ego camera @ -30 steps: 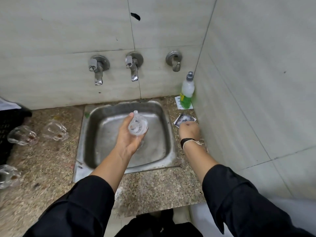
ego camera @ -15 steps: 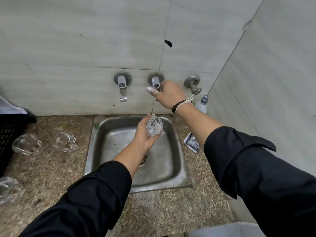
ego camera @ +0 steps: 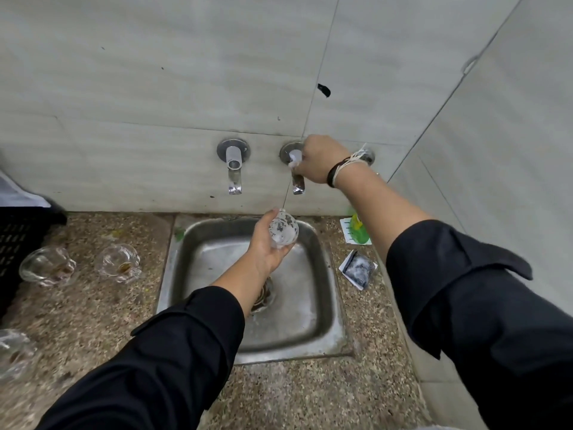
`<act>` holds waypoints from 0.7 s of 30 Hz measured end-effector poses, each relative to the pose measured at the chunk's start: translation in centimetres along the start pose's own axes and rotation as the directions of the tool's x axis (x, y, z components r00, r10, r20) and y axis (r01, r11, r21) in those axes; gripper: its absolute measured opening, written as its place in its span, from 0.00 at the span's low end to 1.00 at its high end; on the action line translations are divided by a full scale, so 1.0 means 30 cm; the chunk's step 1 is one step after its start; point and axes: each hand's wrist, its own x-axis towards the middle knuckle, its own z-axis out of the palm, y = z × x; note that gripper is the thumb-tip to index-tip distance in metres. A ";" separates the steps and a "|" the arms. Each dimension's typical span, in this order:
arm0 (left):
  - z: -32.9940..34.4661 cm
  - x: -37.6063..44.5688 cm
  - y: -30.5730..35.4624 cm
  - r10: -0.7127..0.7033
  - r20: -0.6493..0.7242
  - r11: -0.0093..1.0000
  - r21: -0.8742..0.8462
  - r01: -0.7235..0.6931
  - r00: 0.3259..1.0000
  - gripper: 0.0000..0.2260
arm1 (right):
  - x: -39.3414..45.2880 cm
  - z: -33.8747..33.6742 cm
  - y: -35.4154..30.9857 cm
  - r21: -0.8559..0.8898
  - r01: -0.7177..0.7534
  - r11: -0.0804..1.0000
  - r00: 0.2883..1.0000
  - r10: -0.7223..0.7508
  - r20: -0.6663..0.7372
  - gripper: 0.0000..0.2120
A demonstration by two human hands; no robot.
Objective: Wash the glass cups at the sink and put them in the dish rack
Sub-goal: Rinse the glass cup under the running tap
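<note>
Water running onto the soapy cup

Change first: a second ago the right hand rested on the counter by the sponge packet, and half a second ago it had just reached the tap; now the right hand [ego camera: 319,161] curls round the handle of the middle tap [ego camera: 296,172] and a thin stream of water [ego camera: 286,198] falls from the spout. The left hand keeps the same glass, lifted from low over the basin to just under that spout.

The left hand [ego camera: 266,243] grips the glass cup [ego camera: 283,230] from the left and below — fingers and thumb wrapped round its lower half, its rounded, foam-flecked upper part standing clear of the grip to the right of the fingertips. The stream meets the cup's top edge. Cup and hand hang over the far part of the steel sink [ego camera: 328,330], not touching it.

On the stone counter to the left lie three more cups: two side by side [ego camera: 46,265] [ego camera: 119,263] near the black dish rack [ego camera: 18,243], one [ego camera: 15,352] nearer, at the frame's edge. Right of the sink sit a green soap bottle [ego camera: 358,232], mostly hidden by the right arm, and a sponge packet [ego camera: 358,270].
</note>
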 end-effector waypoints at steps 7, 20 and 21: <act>0.000 0.018 0.013 0.004 0.000 1.000 -0.001 -0.004 1.000 0.16 | 0.087 -0.001 0.111 -0.177 0.241 0.954 0.970 -0.237 0.045 0.05; -0.008 0.028 0.016 -0.073 0.114 0.995 0.074 0.065 0.991 0.17 | -0.231 0.665 0.070 0.034 0.158 0.987 0.982 -0.153 -0.111 0.17; -0.004 0.024 0.016 -0.082 0.108 0.990 0.120 0.069 0.991 0.17 | -0.201 0.665 0.071 0.032 0.157 0.987 0.986 -0.154 -0.063 0.14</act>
